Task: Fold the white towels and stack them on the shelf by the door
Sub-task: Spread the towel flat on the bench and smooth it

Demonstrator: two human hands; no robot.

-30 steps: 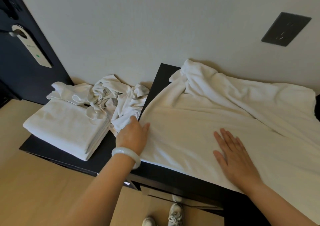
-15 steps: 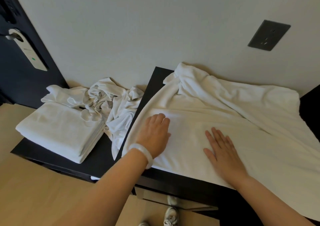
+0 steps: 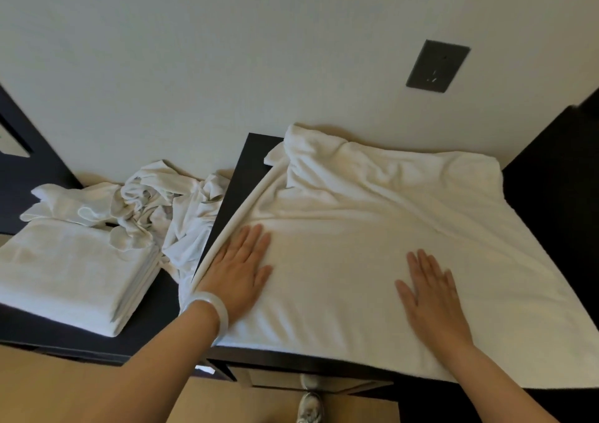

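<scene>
Left hand further onto rumpled white towel

Soft even indoor light – faint shadows, no glare – wide-angle bending at edges, slight motion blur

I can read no words or numbers here. The pale tag on the dark door at the far left is mostly cut off. The dark wall plate, far right, shows only pale specks, perhaps slots.
</scene>
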